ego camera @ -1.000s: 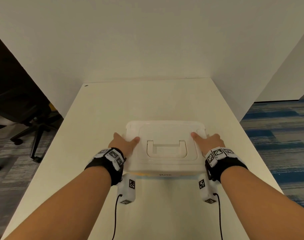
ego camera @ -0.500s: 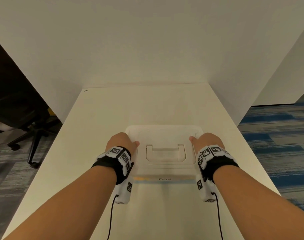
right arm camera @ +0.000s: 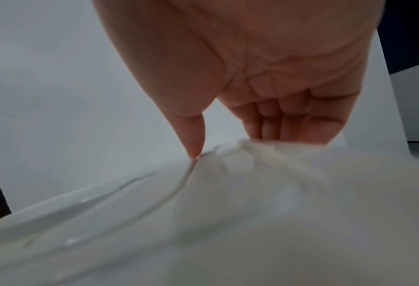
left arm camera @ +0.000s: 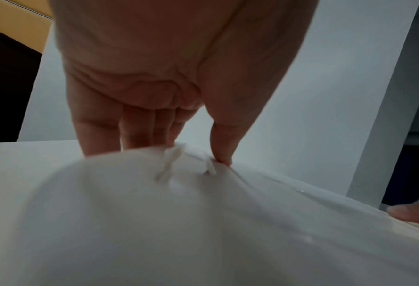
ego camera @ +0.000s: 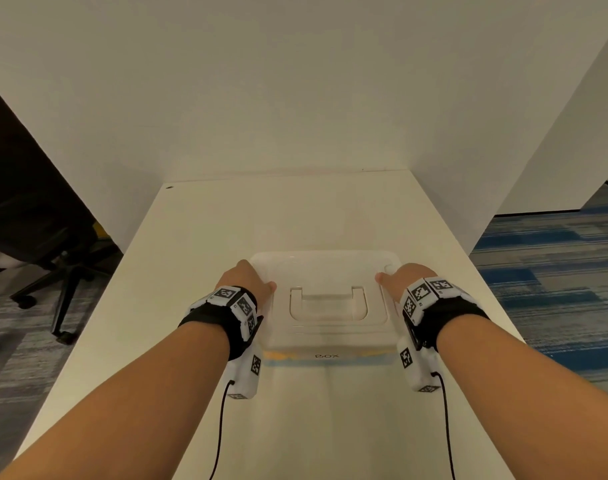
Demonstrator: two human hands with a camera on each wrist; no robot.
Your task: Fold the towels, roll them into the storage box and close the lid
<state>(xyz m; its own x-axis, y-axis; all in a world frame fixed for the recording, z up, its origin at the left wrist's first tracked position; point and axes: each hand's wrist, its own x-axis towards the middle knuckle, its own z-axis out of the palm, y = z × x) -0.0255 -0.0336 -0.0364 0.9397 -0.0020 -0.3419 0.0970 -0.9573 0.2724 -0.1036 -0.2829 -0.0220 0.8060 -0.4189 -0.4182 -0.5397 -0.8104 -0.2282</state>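
A white translucent storage box point(ego camera: 325, 271) stands on the table with its lid on and the flat handle point(ego camera: 328, 303) folded down. Yellow and blue towel colours point(ego camera: 278, 356) show through its front wall. My left hand point(ego camera: 247, 278) grips the lid's left edge, thumb on top and fingers curled down the side. My right hand point(ego camera: 408, 277) grips the right edge the same way. In the left wrist view the left hand point(left arm camera: 181, 152) straddles a side latch of the box point(left arm camera: 154, 222). The right wrist view shows the right hand point(right arm camera: 235, 145) doing likewise on the box point(right arm camera: 227, 222).
The cream table point(ego camera: 295, 209) is walled by white partitions behind and at both sides. A black office chair point(ego camera: 53, 265) stands on the floor to the left. Blue carpet point(ego camera: 555, 271) lies to the right.
Both hands have slid outward and curled their fingers down over the lid's side edges, while the thumbs stayed on top. The box has not shifted on the table.
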